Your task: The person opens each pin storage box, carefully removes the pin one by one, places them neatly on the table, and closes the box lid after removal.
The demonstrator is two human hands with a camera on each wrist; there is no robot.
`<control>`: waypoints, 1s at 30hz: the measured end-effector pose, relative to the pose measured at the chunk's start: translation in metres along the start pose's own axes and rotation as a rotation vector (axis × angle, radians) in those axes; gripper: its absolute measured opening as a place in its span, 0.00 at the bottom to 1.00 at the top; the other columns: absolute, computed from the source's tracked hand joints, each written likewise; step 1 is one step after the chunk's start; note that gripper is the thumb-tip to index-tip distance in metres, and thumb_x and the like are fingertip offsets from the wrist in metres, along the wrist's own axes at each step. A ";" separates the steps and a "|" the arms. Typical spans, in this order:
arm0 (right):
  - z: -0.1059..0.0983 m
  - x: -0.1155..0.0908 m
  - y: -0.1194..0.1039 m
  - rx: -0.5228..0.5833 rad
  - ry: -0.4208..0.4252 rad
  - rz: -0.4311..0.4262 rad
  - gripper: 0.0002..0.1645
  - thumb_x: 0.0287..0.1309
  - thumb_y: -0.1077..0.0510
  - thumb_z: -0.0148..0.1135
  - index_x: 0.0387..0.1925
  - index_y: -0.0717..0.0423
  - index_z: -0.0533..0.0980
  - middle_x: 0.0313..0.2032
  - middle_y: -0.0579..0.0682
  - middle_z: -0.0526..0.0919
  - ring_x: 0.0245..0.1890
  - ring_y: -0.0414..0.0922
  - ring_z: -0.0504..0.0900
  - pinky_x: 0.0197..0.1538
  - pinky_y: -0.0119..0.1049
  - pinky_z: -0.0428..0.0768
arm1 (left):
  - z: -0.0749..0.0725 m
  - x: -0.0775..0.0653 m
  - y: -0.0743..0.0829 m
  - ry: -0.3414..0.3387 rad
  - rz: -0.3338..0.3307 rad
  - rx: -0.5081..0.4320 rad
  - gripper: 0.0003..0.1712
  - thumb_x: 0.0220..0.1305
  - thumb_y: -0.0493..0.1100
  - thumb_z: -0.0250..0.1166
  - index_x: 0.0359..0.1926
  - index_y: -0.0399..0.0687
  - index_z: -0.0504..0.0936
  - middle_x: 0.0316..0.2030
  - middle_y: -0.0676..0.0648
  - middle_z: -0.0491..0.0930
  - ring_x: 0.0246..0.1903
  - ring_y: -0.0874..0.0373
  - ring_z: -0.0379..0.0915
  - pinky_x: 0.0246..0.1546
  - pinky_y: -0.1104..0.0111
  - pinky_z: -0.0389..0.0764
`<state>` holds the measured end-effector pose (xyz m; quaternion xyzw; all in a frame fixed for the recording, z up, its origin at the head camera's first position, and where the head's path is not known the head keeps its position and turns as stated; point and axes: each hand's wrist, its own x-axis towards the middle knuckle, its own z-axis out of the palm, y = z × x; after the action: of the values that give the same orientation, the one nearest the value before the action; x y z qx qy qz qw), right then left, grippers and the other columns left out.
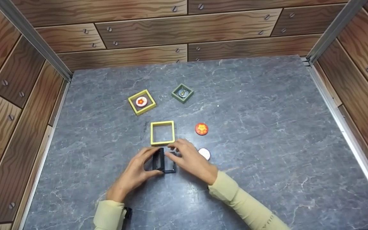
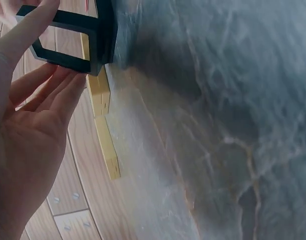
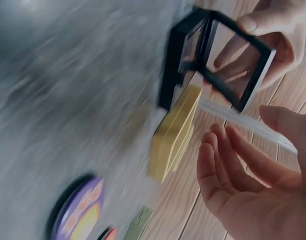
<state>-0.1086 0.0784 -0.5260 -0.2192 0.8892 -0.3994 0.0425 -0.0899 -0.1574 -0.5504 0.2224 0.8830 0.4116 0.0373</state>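
Pinching a raised black frame (image 1: 162,159) between thumb and fingers, the left hand (image 1: 135,171) holds it on edge beside a flat black frame (image 1: 170,171) on the desk (image 1: 267,143). The right hand (image 1: 191,159) hovers near, its grip relaxed, thumb apart from fingers; a yellow frame (image 1: 152,134) lies just beyond.

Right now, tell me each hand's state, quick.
Left hand: closed on the black frame.
Right hand: open, holding nothing, beside the frame.
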 end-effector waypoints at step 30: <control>0.013 0.002 0.006 -0.088 -0.008 0.024 0.19 0.71 0.52 0.67 0.55 0.60 0.84 0.53 0.54 0.88 0.53 0.51 0.81 0.60 0.47 0.83 | 0.014 0.007 0.008 -0.050 0.006 0.068 0.45 0.54 0.42 0.82 0.71 0.34 0.75 0.66 0.40 0.76 0.67 0.45 0.76 0.72 0.53 0.79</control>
<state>-0.1092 0.0718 -0.5391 -0.2120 0.9082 -0.3586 0.0414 -0.0901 -0.1402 -0.5532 0.2366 0.8946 0.3757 0.0506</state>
